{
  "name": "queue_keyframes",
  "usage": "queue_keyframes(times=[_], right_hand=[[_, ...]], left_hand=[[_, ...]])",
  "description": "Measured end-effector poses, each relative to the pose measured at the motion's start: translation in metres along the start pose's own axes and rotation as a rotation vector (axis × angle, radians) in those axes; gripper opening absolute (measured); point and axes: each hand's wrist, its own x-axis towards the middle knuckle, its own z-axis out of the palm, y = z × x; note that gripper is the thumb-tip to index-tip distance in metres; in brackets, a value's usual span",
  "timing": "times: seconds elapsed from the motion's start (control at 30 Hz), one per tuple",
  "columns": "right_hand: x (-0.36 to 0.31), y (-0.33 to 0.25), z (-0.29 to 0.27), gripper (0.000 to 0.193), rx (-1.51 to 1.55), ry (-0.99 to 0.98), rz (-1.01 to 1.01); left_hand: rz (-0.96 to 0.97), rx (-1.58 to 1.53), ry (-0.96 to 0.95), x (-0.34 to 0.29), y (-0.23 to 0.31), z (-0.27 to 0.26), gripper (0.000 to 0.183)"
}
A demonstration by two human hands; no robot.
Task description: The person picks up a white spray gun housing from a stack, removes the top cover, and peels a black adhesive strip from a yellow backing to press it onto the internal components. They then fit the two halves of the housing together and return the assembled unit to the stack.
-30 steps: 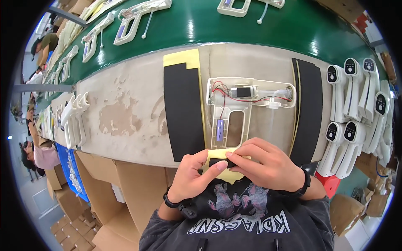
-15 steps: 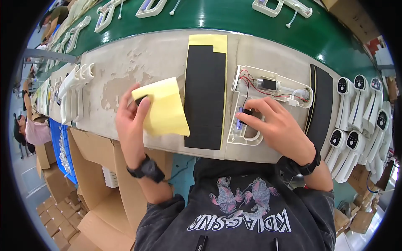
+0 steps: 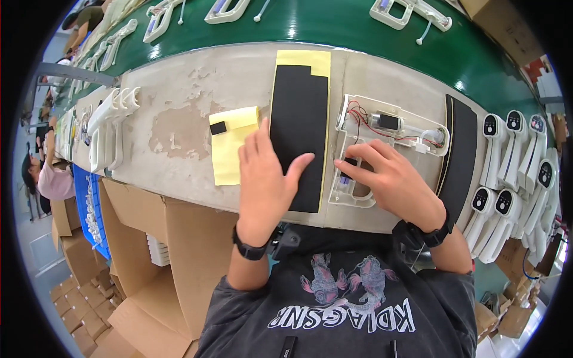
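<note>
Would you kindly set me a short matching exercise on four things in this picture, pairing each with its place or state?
Things:
1. Left hand
2. Right hand
3. Loose yellow sheet
4. Blue bin

Places and states:
A. Lying on the bench with a small black piece on it
B. Beside a cardboard box, with white parts inside
C. At the purple battery in the opened white housing
D. Open, gripping nothing

Right pairs: 1-D; 2-C; 3-A; 4-B
</note>
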Motion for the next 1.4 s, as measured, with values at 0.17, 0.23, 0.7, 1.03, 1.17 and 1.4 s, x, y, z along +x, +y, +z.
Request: queue_keyframes(times=[0.17,0.23,0.7,1.03,1.17,1.4], right_hand=[[-0.001,0.0,0.003,0.062,-0.003,0.004,-0.002],[-0.002,0.002,0.002,0.062,-0.007,0.007,0.014],[-0.034,-0.05,-0.033,0.043,0.339,0.213,0.254],[-0.042,-0.065,-0.004,0.038,0.518,0.027,0.027],[-0.048,-0.06,-0.003,0.038,0.439,0.088,0.157],[-0.05,-0.039,-0.027,0.039,0.411,0.258,0.15]], left_hand=[[-0.079,-0.025,0.005,0.007,0.001,0.006,0.088],[-0.163,-0.15,-0.043,0.015,0.001,0.002,0.085],[-0.153,0.106,0.21,0.037,-0.126,-0.139,0.049],[-0.44,0.493,0.037,0.076,-0.395,-0.323,0.128],[-0.714,0.267,0.18,0.103,-0.39,-0.28,0.129],[-0.347,0.399,0.555,0.073,-0.285,-0.286,0.084]])
